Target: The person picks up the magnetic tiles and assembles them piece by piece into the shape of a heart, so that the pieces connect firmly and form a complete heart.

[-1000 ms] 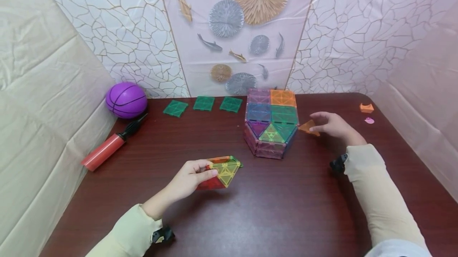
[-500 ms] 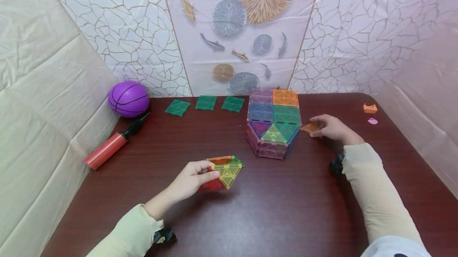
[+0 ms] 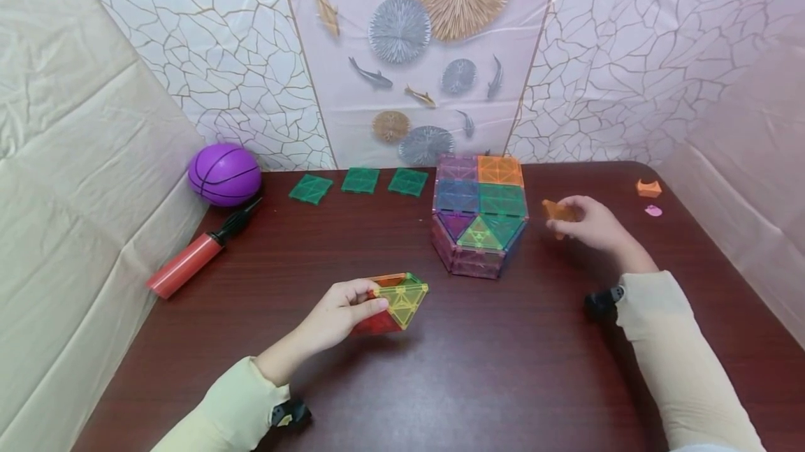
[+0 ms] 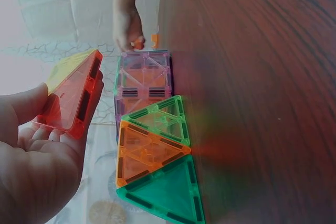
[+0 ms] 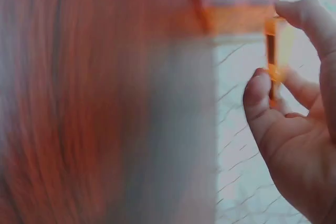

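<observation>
My left hand (image 3: 339, 309) holds a cluster of see-through magnetic tiles (image 3: 402, 304), yellow, red, orange and green, above the table. In the left wrist view the thumb and fingers grip a red tile (image 4: 65, 103). Beyond it stand a teal triangle (image 4: 170, 190), an orange triangle (image 4: 149, 153) and a light green triangle (image 4: 163, 121). Right of a many-coloured tile box (image 3: 455, 197), my right hand (image 3: 594, 221) pinches an orange triangular tile (image 3: 555, 211) between thumb and fingers. The right wrist view shows that tile (image 5: 271, 51) edge-on.
Several tiles lie at the back, among them a green square tile (image 3: 360, 180). On the left are a purple ball (image 3: 224, 174) and a red hand pump (image 3: 186, 267). A small orange piece (image 3: 648, 188) and a pink piece (image 3: 653, 211) lie far right.
My right hand has drawn back slightly to the right with the orange tile, which now stands apart from the tile box and is tilted up. The left hand stays nearly still.
</observation>
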The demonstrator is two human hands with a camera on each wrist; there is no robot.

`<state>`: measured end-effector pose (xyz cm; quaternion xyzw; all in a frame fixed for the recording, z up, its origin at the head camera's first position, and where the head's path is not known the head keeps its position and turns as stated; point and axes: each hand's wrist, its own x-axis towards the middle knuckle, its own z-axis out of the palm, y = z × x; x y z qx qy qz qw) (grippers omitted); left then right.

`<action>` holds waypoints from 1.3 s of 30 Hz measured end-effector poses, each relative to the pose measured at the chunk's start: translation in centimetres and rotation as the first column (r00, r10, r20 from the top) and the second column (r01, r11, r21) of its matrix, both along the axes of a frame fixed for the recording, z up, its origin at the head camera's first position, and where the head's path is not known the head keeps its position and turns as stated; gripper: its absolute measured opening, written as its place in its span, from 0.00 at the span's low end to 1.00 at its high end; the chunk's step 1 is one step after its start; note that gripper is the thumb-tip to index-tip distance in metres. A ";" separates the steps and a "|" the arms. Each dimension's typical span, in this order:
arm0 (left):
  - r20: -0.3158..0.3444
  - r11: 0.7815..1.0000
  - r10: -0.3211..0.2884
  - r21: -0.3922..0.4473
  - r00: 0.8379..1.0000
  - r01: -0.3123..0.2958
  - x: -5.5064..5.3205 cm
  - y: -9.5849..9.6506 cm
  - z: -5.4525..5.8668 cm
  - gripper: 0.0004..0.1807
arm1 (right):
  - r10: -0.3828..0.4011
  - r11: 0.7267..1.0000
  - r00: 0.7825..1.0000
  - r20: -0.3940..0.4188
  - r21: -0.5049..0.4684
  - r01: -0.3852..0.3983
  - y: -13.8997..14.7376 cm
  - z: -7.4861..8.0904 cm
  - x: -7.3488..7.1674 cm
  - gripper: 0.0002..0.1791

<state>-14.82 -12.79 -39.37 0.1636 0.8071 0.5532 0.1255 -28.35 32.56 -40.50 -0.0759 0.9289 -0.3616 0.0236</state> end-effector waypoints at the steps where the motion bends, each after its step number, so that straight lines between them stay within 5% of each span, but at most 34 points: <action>1: 0.005 1.000 0.002 0.007 1.000 -0.002 0.0 0.1 0.1 0.08 | -0.019 0.999 1.000 -0.009 -0.037 0.019 -0.4 0.5 0.5 0.28; 5: 0.007 1.000 0.011 0.021 1.000 -0.011 0.0 0.3 0.4 0.08 | -0.062 0.977 0.997 -0.034 -0.208 0.054 -2.9 2.5 2.8 0.24; 11: -0.050 0.999 0.019 0.046 0.999 -0.017 0.1 0.7 0.7 0.07 | 0.012 0.919 0.999 -0.049 -0.393 -0.030 -8.7 4.8 6.9 0.23; 15: -0.049 0.991 0.042 0.128 0.998 -0.036 0.3 1.4 0.7 0.07 | 0.073 0.876 0.996 -0.046 -0.475 -0.086 -12.7 4.8 9.7 0.22; 20: -0.064 0.978 0.077 0.201 0.995 -0.062 0.8 2.4 1.0 0.07 | 0.123 0.788 0.992 -0.020 -0.606 -0.110 -16.8 3.6 12.5 0.17; 30: -0.171 0.973 0.071 0.231 0.983 -0.031 1.7 3.4 1.1 0.07 | 0.089 0.769 0.996 -0.010 -0.634 -0.075 -20.2 2.6 14.7 0.17; 39: -0.284 0.984 0.081 0.174 0.955 -0.032 1.9 3.5 0.8 0.06 | 0.017 0.796 0.998 -0.055 -0.603 -0.047 -20.7 2.0 15.3 0.15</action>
